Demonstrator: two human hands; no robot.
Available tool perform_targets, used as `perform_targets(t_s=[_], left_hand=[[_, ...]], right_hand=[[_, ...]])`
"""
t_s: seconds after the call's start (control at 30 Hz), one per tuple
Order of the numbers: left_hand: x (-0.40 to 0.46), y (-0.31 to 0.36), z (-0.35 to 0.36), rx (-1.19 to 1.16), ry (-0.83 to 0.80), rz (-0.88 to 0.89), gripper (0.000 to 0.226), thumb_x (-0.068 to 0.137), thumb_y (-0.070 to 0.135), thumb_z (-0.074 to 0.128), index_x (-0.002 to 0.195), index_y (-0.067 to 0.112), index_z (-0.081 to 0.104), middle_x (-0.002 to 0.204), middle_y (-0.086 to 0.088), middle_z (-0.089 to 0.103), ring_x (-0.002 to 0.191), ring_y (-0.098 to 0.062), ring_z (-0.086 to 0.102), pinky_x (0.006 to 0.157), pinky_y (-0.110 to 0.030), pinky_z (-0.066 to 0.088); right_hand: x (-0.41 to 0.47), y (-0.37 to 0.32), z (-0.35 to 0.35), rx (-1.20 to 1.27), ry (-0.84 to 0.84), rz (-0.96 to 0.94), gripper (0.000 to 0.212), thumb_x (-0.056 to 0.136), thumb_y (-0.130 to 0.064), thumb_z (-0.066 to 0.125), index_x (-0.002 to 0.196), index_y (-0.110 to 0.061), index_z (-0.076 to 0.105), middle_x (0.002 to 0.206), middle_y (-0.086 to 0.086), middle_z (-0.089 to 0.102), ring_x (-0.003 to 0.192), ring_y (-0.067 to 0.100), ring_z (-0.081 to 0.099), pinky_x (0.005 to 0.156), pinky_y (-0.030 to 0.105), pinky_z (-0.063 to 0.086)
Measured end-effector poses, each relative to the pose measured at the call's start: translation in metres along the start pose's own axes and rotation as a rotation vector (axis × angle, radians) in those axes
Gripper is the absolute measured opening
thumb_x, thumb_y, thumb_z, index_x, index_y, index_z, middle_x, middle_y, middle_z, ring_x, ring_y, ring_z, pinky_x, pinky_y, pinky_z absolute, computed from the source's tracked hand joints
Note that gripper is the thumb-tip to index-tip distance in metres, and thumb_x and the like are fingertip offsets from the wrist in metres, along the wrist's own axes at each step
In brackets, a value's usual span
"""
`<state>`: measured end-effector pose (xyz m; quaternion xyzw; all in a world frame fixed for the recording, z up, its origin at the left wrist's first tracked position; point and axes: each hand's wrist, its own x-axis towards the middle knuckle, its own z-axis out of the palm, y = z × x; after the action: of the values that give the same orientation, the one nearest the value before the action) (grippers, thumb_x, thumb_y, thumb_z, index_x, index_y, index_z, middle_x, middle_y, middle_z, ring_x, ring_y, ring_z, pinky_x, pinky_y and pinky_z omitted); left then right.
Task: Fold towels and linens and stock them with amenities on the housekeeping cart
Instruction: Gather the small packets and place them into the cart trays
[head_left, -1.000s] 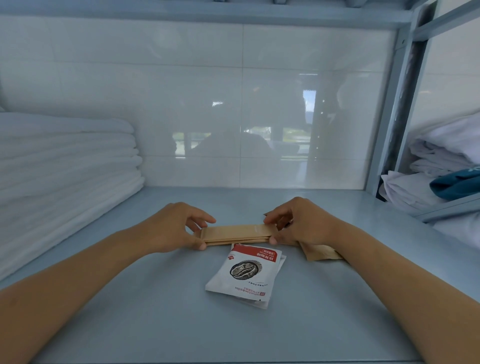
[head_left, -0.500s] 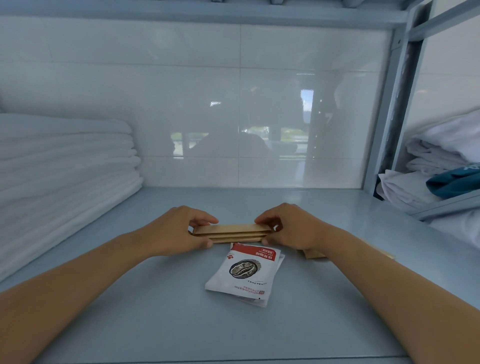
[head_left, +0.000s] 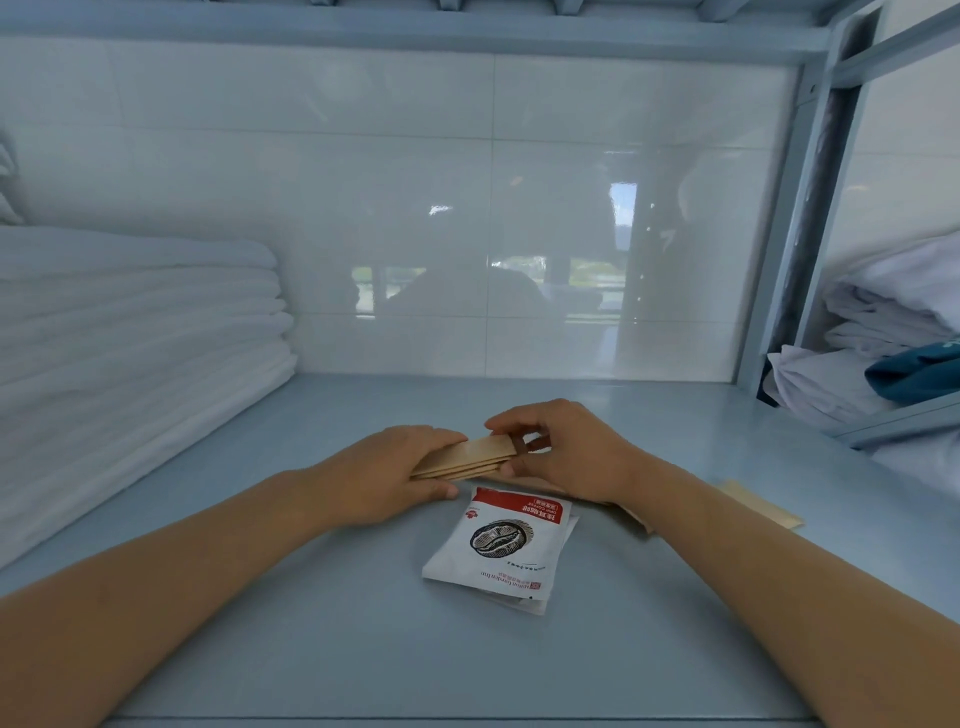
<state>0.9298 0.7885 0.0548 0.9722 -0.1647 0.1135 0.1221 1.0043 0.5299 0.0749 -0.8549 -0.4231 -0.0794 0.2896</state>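
Both my hands, left hand (head_left: 382, 475) and right hand (head_left: 563, 449), have fingers clamped on the brown paper packets (head_left: 467, 457), above the coffee sachets (head_left: 496, 551) on the shelf (head_left: 311, 649).

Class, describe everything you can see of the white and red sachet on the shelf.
The sachet is a flat, glossy white packet with a red band, small print and a dark oval picture. It lies on the blue-grey shelf, on top of at least one similar packet, skewed. Neither hand touches it; it sits just in front of the brown paper packets.
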Motion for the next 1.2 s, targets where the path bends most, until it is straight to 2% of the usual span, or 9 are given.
perform_targets(t_s=[0.1,0.17,0.27,0.37,0.5,0.67,0.87,1.0,1.2], left_hand=[[0.000,-0.003,-0.001,0.009,-0.012,-0.010,0.058,0.097,0.056,0.058,0.149,0.034,0.044,0.121,0.013,0.056,0.108,-0.005,0.052,0.095,-0.026,0.041],[0.000,-0.008,-0.003,-0.009,0.010,-0.026,0.055,0.099,0.051,0.059,0.148,0.031,0.046,0.122,0.011,0.058,0.109,-0.006,0.053,0.094,-0.026,0.040],[0.003,-0.011,-0.004,-0.057,0.055,-0.056,0.052,0.097,0.047,0.064,0.145,0.032,0.050,0.126,0.013,0.061,0.113,-0.008,0.056,0.093,-0.023,0.040],[0.006,-0.010,-0.003,-0.133,0.097,-0.071,0.052,0.092,0.046,0.072,0.140,0.036,0.057,0.120,0.019,0.063,0.110,-0.003,0.058,0.087,-0.013,0.038],[0.007,-0.007,-0.004,-0.171,0.142,-0.058,0.054,0.085,0.046,0.079,0.136,0.039,0.061,0.115,0.025,0.063,0.106,0.007,0.056,0.083,-0.007,0.036],[0.005,-0.006,-0.005,-0.181,0.108,-0.032,0.049,0.087,0.045,0.078,0.133,0.039,0.060,0.116,0.023,0.062,0.105,0.009,0.054,0.084,-0.012,0.038],[0.003,-0.004,0.000,-0.145,0.072,0.006,0.045,0.089,0.050,0.074,0.130,0.041,0.057,0.115,0.025,0.062,0.104,0.006,0.056,0.088,-0.018,0.045],[0.002,-0.003,0.004,-0.120,0.054,0.009,0.046,0.090,0.050,0.072,0.132,0.040,0.055,0.120,0.024,0.061,0.106,0.004,0.056,0.092,-0.021,0.045],[0.002,-0.007,0.002,-0.024,0.046,0.028,0.044,0.098,0.044,0.063,0.138,0.031,0.052,0.124,0.015,0.057,0.110,-0.003,0.051,0.095,-0.022,0.040]], right_hand=[[-0.006,0.013,-0.024,-0.026,-0.119,0.113,0.074,0.070,-0.040,0.093,0.138,-0.034,0.062,0.114,-0.020,0.069,0.104,-0.003,0.065,0.096,0.024,0.054],[-0.013,0.023,-0.040,-0.124,-0.205,0.198,0.077,0.066,-0.044,0.093,0.135,-0.030,0.064,0.106,-0.017,0.071,0.096,0.000,0.067,0.095,0.029,0.056],[-0.021,0.029,-0.048,-0.160,-0.255,0.273,0.075,0.065,-0.043,0.092,0.134,-0.032,0.064,0.100,-0.018,0.072,0.092,-0.002,0.066,0.089,0.023,0.054],[-0.021,0.024,-0.042,-0.154,-0.215,0.245,0.075,0.066,-0.031,0.086,0.138,-0.028,0.063,0.095,-0.016,0.072,0.088,0.000,0.066,0.087,0.024,0.055],[-0.017,0.011,-0.026,-0.087,-0.147,0.165,0.085,0.067,-0.027,0.085,0.145,-0.029,0.053,0.098,-0.013,0.070,0.092,0.005,0.065,0.091,0.027,0.055],[-0.010,0.004,-0.013,0.055,-0.041,0.142,0.098,0.061,-0.023,0.086,0.148,-0.042,0.044,0.098,-0.016,0.070,0.094,0.005,0.067,0.092,0.033,0.058],[-0.007,0.000,-0.004,0.097,0.016,0.093,0.089,0.067,-0.023,0.088,0.145,-0.040,0.049,0.106,-0.016,0.064,0.092,0.001,0.067,0.087,0.024,0.058],[-0.008,0.001,-0.004,0.059,0.045,0.083,0.074,0.072,-0.034,0.089,0.138,-0.041,0.055,0.117,-0.021,0.056,0.095,-0.001,0.065,0.084,0.023,0.058],[-0.013,0.018,-0.027,-0.060,-0.069,0.153,0.068,0.074,-0.033,0.091,0.136,-0.029,0.062,0.109,-0.017,0.068,0.097,0.003,0.067,0.091,0.023,0.057]])
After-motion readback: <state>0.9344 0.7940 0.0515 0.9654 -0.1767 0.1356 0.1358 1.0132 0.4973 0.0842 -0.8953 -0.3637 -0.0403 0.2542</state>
